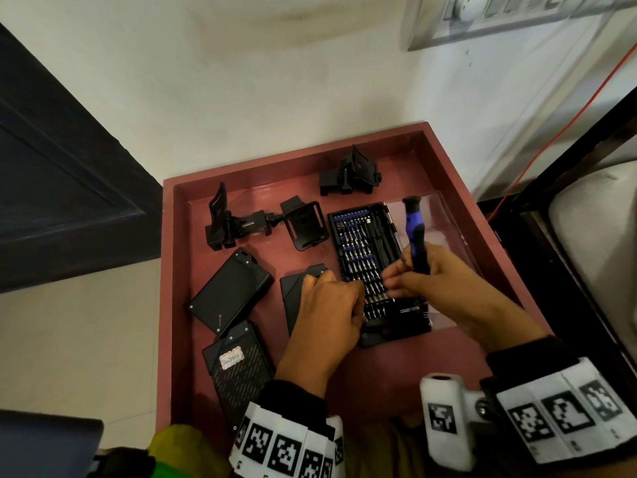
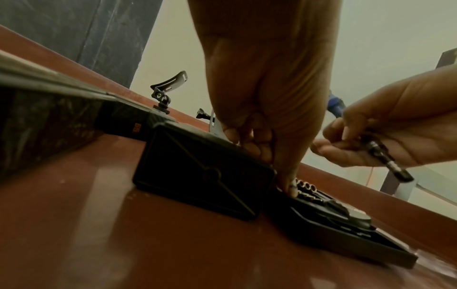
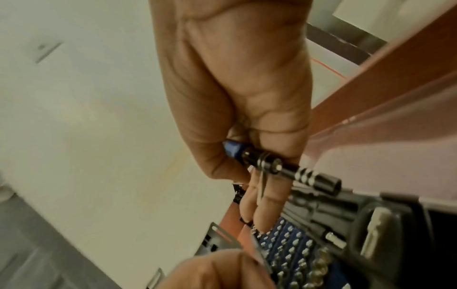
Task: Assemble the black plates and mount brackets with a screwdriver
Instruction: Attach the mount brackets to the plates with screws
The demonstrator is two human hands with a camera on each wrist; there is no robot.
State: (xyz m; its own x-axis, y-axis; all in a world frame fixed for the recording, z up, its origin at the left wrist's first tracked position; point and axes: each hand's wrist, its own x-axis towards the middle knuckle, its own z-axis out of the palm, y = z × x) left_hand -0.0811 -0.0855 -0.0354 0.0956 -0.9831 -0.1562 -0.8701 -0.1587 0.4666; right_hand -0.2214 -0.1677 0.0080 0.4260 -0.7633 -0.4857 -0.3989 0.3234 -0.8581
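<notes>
Over the bit case (image 1: 375, 270) in the red tray (image 1: 172, 305), I have both hands busy. My right hand (image 1: 444, 281) is curled round the blue and black screwdriver (image 1: 415, 236), with its handle poking up and its metal tip end (image 3: 319, 179) pointing down at the rows of bits. That socket looks bare to me, so I think the step now is picking a bit and putting it in. My right fingers (image 3: 257, 205) reach down to the bits, but I cannot tell if they pinch one yet.

My left hand (image 1: 327, 312) bends down with its thumb (image 2: 289, 176) pressed at the case edge, holding the case steady. I cannot tell if it pinches a bit.

To do this well, I should keep the case from sliding, lift one bit straight up, and push it fully into the socket.

One plate (image 1: 293, 298) lies just beside my left hand, partly under it. Two more plates (image 1: 231, 291) lie further left. Brackets (image 1: 241, 222) sit at the far side, well apart from both hands.
</notes>
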